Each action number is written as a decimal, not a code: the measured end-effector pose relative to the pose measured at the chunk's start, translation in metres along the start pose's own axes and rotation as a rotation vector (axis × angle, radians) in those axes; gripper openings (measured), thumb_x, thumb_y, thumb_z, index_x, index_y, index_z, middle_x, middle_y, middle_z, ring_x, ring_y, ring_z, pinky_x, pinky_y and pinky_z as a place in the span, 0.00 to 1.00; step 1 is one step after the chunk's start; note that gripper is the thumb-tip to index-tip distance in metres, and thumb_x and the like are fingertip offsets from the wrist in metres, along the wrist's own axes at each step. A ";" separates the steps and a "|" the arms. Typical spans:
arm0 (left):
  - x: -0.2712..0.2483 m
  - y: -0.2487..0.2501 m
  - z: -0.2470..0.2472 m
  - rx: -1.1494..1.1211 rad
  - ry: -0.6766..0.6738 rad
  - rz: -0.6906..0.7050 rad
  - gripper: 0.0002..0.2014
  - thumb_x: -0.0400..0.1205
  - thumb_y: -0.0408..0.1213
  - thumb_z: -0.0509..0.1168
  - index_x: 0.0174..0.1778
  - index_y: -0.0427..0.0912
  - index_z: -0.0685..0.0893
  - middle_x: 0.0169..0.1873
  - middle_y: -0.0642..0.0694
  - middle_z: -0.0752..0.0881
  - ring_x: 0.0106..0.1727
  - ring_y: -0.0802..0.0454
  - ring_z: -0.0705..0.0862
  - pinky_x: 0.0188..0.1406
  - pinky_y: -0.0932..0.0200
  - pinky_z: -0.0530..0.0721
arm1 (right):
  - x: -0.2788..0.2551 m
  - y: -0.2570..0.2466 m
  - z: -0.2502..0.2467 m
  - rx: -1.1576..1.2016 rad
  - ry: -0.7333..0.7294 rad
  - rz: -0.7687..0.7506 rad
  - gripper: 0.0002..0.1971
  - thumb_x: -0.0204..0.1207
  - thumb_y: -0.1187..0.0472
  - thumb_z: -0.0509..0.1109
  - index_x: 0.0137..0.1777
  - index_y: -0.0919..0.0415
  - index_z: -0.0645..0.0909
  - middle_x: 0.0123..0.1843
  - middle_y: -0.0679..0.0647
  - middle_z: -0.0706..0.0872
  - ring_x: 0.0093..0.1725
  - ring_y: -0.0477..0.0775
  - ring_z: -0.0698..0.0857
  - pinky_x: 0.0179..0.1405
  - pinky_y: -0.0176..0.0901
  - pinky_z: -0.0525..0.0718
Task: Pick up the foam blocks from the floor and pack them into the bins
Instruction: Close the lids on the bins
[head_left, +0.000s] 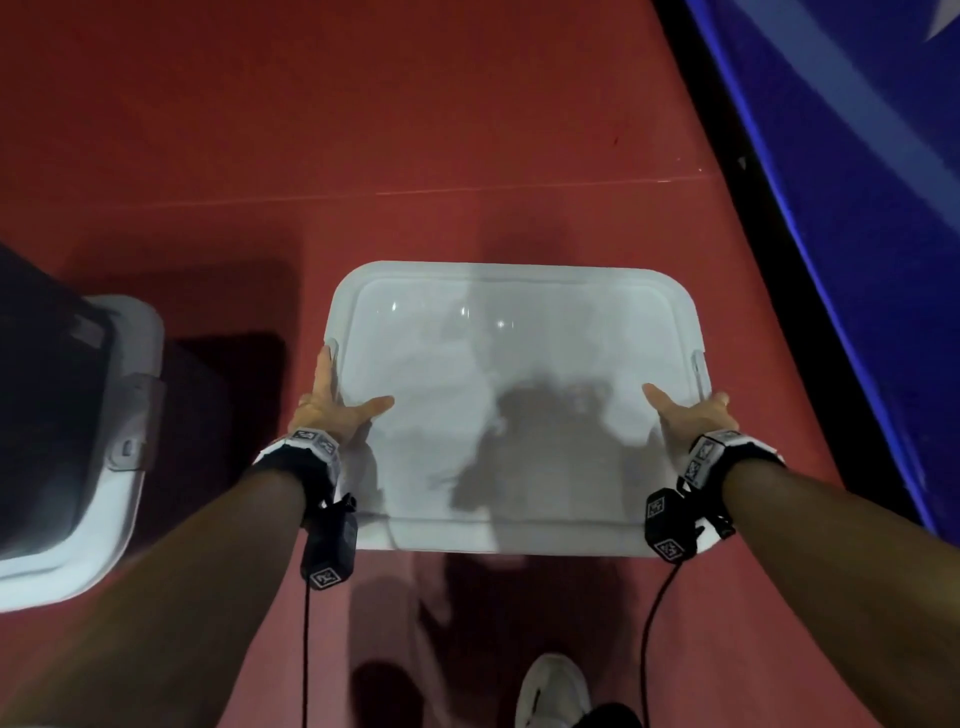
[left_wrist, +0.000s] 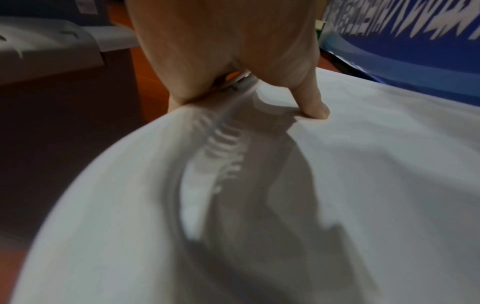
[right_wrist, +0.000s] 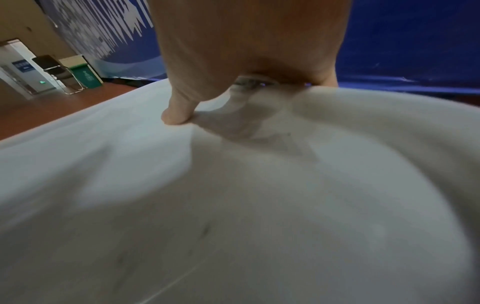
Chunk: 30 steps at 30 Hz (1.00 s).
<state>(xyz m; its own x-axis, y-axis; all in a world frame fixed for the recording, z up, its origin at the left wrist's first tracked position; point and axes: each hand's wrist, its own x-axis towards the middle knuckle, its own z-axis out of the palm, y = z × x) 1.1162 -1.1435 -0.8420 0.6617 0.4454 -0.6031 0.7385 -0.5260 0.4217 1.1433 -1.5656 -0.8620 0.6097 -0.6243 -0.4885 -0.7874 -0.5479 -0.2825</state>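
Both hands hold a white lid by its short edges above the red floor; the left hand and right hand each lay a spread thumb on top, fingers wrapped over the rim, their tips hidden. No foam blocks are visible; an open bin stands just left. Judged step: fitting the lid; keep it level, align corners with the bin rim, press both ends evenly; one-sided pressure may tilt it.
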 end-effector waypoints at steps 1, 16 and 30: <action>-0.002 0.000 0.001 -0.011 0.006 -0.007 0.60 0.66 0.62 0.78 0.84 0.70 0.41 0.77 0.29 0.68 0.75 0.27 0.71 0.74 0.32 0.70 | 0.004 0.001 -0.001 0.017 -0.027 0.006 0.59 0.65 0.24 0.67 0.84 0.64 0.50 0.75 0.74 0.72 0.73 0.77 0.73 0.73 0.67 0.70; -0.061 -0.040 -0.047 -0.042 0.002 -0.117 0.56 0.68 0.61 0.78 0.80 0.77 0.43 0.80 0.31 0.63 0.74 0.23 0.69 0.74 0.28 0.68 | -0.055 0.003 -0.021 0.150 -0.146 -0.045 0.50 0.61 0.33 0.79 0.74 0.64 0.65 0.64 0.65 0.81 0.61 0.69 0.83 0.61 0.60 0.81; -0.223 0.049 -0.250 -0.131 0.007 0.030 0.59 0.61 0.62 0.81 0.80 0.78 0.47 0.83 0.37 0.63 0.80 0.29 0.65 0.78 0.31 0.66 | -0.222 -0.045 -0.220 0.070 -0.127 -0.061 0.74 0.47 0.09 0.54 0.84 0.64 0.51 0.80 0.64 0.67 0.77 0.67 0.71 0.76 0.62 0.66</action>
<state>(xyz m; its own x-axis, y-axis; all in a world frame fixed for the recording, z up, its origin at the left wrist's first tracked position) 1.0368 -1.0876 -0.5177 0.6846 0.4360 -0.5841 0.7284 -0.4403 0.5250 1.0633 -1.5249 -0.5592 0.6437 -0.5127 -0.5681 -0.7562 -0.5402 -0.3693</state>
